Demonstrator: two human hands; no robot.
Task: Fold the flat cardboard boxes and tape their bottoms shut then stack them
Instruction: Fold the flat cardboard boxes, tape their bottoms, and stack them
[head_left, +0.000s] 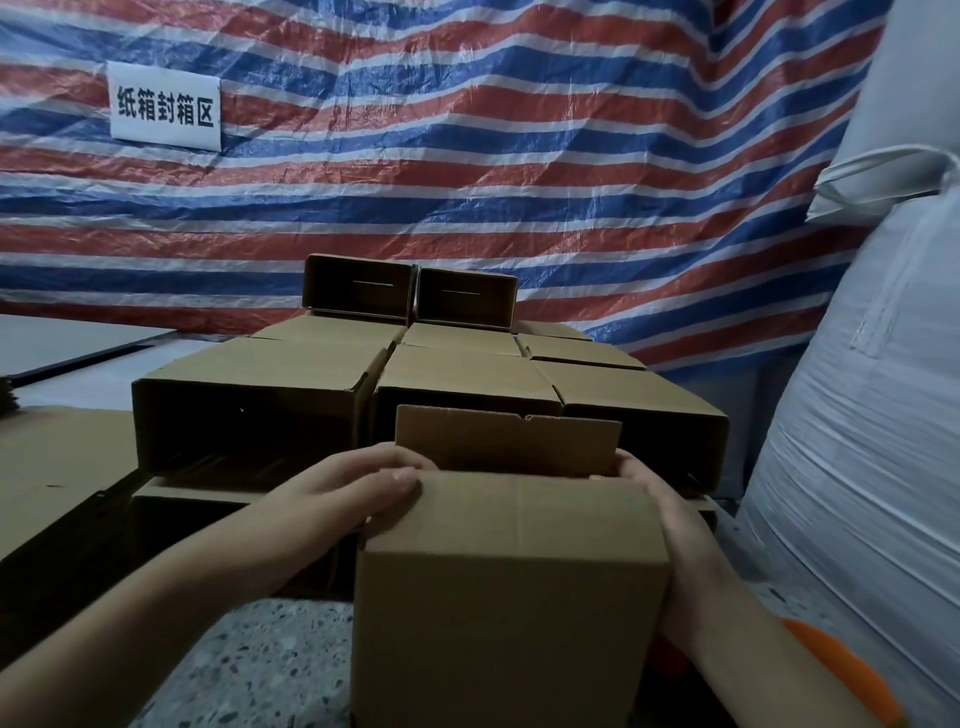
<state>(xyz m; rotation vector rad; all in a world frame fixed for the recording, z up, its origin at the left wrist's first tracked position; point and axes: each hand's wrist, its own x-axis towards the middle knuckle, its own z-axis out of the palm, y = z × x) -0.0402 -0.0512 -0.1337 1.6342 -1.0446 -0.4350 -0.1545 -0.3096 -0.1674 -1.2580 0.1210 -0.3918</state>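
Before stacked boxes (431, 384): left hand (353, 491), right hand (657, 499) grip matte corrugated box (511, 587), far flap upright.

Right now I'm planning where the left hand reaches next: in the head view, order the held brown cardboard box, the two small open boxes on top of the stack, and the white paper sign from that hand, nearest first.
1. Held brown cardboard box, gripped by the left hand.
2. Two small open boxes, atop the stack behind.
3. White paper sign, far upper left on the tarp.

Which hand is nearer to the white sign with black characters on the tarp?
Left. The left hand grips the held box's left side, below the sign; the right hand is on the box's far side.
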